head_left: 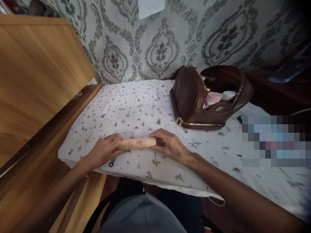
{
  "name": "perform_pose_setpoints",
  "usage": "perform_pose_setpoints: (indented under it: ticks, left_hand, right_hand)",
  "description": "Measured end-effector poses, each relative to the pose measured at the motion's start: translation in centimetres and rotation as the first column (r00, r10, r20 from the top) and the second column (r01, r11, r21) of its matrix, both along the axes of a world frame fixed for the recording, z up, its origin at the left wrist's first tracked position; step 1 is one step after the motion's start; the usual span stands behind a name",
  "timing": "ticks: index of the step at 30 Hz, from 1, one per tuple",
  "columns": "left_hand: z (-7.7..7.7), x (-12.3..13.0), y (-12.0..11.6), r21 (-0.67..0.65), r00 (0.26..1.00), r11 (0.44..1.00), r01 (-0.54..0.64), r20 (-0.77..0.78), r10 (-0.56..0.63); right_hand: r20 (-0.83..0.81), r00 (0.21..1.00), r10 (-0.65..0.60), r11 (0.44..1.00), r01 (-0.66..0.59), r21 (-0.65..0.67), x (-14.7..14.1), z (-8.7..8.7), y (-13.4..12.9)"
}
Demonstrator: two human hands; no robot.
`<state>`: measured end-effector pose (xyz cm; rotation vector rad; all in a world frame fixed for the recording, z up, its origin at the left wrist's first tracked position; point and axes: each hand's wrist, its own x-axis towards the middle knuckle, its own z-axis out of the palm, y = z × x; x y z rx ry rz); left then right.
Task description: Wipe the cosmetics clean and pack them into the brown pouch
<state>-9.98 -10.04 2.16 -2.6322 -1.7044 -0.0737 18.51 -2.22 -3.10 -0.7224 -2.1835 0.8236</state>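
Between my two hands lies a beige cosmetic tube (138,143) with small printed text and a barcode, held sideways just above or on the patterned white cloth (132,110). My left hand (107,149) is closed around the tube's left end, which its fingers hide. On the other end, my right hand (171,145) grips a dark cap, mostly covered by the fingers and thumb. The cap appears to be on the tube. Behind my right hand stands an open brown toiletry bag (189,94) with a gold zip, holding a pink lid (214,97) and a white lid (228,95).
A wooden cabinet (41,55) borders the cloth on the left. Patterned wallpaper (161,51) rises behind, with a white sheet (151,7) on it. A pixelated flat object (274,139) lies at the right. The cloth's front edge hangs near my lap.
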Motion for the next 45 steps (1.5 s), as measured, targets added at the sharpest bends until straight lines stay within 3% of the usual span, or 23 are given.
perform_pose_setpoints:
  ticks: [4, 8, 10, 12, 15, 18, 20, 22, 23, 25, 27, 28, 29, 31, 34, 36, 38, 41, 43, 45]
  left_hand:
    - [-0.1, -0.3, -0.1, -0.101, 0.977, 0.993, -0.066, 0.196, 0.085]
    - [-0.4, 1.9, 0.0, -0.135, 0.885, 0.979, -0.154, 0.422, 0.197]
    - [-0.7, 3.5, 0.2, -0.152, 0.816, 0.969, -0.193, 0.523, 0.244]
    - [-0.9, 4.9, 0.5, -0.171, 0.77, 0.97, -0.174, 0.591, 0.243]
    - [-1.0, 5.9, 1.0, -0.185, 0.805, 0.981, -0.055, 0.573, 0.153]
    - [-0.4, 5.6, 1.3, -0.079, 0.84, 0.996, -0.051, 0.536, 0.086]
    - [0.3, 5.3, 1.5, 0.114, 0.811, 0.983, -0.145, 0.583, 0.052]
    - [1.3, 5.4, 1.8, 0.363, 0.802, 0.912, -0.193, 0.594, -0.067]
    - [1.9, 5.6, 2.0, 0.488, 0.819, 0.858, -0.16, 0.551, -0.161]
    - [3.1, 6.3, 2.6, 0.68, 0.864, 0.733, 0.03, 0.351, -0.361]
    - [4.2, 7.1, 3.4, 0.74, 0.884, 0.632, 0.231, 0.111, -0.454]
    - [4.7, 7.4, 3.8, 0.73, 0.893, 0.619, 0.29, 0.026, -0.449]
    - [5.1, 7.7, 4.1, 0.704, 0.907, 0.638, 0.312, -0.022, -0.42]
    - [6.1, 8.0, 4.5, 0.618, 0.945, 0.741, 0.263, -0.012, -0.327]
    - [7.9, 8.0, 4.5, 0.386, 0.966, 0.914, 0.125, 0.164, -0.201]
    - [9.2, 7.7, 4.5, 0.176, 0.935, 0.982, 0.075, 0.331, -0.13]
    - [10.1, 7.2, 4.7, -0.063, 0.857, 0.995, 0.075, 0.515, -0.032]
    - [10.1, 6.5, 5.3, -0.396, 0.664, 0.911, 0.116, 0.713, 0.226]
    - [9.2, 6.4, 5.5, -0.503, 0.518, 0.855, 0.127, 0.768, 0.376]
    - [8.0, 6.8, 5.3, -0.496, 0.361, 0.861, 0.109, 0.827, 0.431]
  right_hand:
    - [-0.226, 0.972, -0.066, 0.957, -0.002, -0.289, -0.5, 0.3, 0.0]
    - [-0.445, 0.867, -0.225, 0.771, -0.121, -0.625, -2.1, 1.3, -0.7]
    - [-0.47, 0.852, -0.233, 0.684, -0.2, -0.702, -3.2, 1.9, -1.2]
    - [-0.508, 0.832, -0.223, 0.639, -0.269, -0.721, -4.4, 2.4, -1.6]
    - [-0.572, 0.777, -0.265, 0.617, -0.32, -0.719, -5.3, 2.9, -1.3]
    - [-0.589, 0.752, -0.296, 0.661, -0.284, -0.695, -5.1, 3.2, -0.5]
    - [-0.545, 0.803, -0.242, 0.747, -0.205, -0.633, -4.7, 3.3, -0.1]
    - [-0.462, 0.873, -0.156, 0.829, -0.138, -0.542, -4.4, 3.4, -0.1]
    - [-0.418, 0.901, -0.117, 0.865, -0.115, -0.489, -4.4, 3.5, -0.2]
    - [-0.334, 0.941, -0.059, 0.926, -0.074, -0.371, -4.4, 3.9, -0.6]
    - [-0.251, 0.967, -0.04, 0.968, -0.025, -0.251, -4.5, 4.2, -1.1]
    - [-0.216, 0.975, -0.043, 0.979, -0.001, -0.204, -4.5, 4.3, -1.3]
    - [-0.184, 0.982, -0.052, 0.985, 0.02, -0.169, -4.6, 4.3, -1.5]
    - [-0.129, 0.989, -0.071, 0.991, 0.056, -0.121, -4.7, 4.3, -1.6]
    - [-0.048, 0.997, -0.062, 0.997, 0.06, -0.044, -4.8, 4.2, -1.8]
    - [-0.003, 0.999, -0.054, 0.999, 0.054, -0.001, -4.9, 4.2, -2.0]
    - [0.022, 0.998, -0.058, 0.998, 0.058, 0.036, -4.9, 4.0, -2.2]
    - [0.046, 0.998, -0.05, 0.994, 0.045, 0.103, -4.9, 3.5, -2.5]
    - [0.057, 0.998, -0.03, 0.991, 0.022, 0.135, -4.8, 3.2, -2.6]
    - [0.05, 0.999, -0.014, 0.993, 0.008, 0.114, -4.8, 3.2, -2.6]
